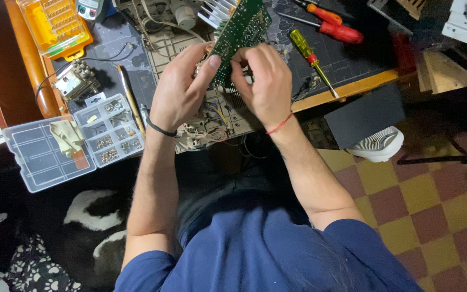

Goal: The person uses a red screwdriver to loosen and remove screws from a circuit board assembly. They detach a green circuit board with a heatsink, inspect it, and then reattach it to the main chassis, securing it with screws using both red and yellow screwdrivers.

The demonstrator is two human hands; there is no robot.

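A green circuit board [242, 26] with a silver finned heat sink [215, 11] on its far end is held tilted above the desk. My left hand [181, 86] grips its lower edge between thumb and fingers. My right hand [263, 81] pinches the same lower edge from the right side. Under both hands lies a beige chassis [212, 116] with loose wires and small parts. What my fingertips touch on the board's underside is hidden.
A yellow-handled screwdriver [310, 56] and a red-handled one [335, 28] lie to the right on the dark mat. A clear parts organiser [74, 138] sits open at left, an orange bit case [55, 24] beyond it. A black and white animal [90, 227] lies below.
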